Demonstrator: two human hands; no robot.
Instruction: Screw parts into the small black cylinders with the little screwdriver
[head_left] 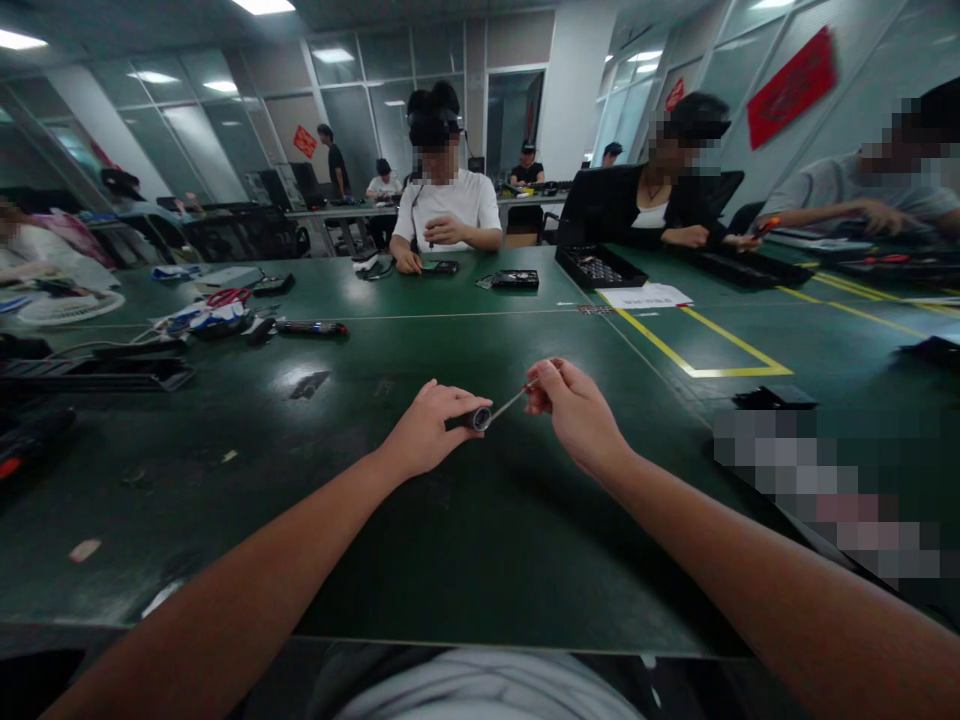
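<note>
My left hand [429, 430] is closed around a short dark cylinder [481, 418], held between thumb and fingers. The cylinder's round end, with a lighter rim, faces right and towards me; what is inside it is too small to make out. In my right hand [574, 405], thumb and fingertips pinch a thin metallic rod-like tool [511, 404]. It slants down to the left, and its tip is at the rim of the cylinder. Whether the tip goes inside, I cannot tell. Both hands are just over the green tabletop [480, 540].
Left on the table are a dark pen-shaped tool [311, 328], red-handled scissors or pliers [227, 297] and a black tray [97, 372]. Across from me a person in white [448, 205] works near a black device [517, 279]. A black box [600, 268] stands near yellow tape [739, 373].
</note>
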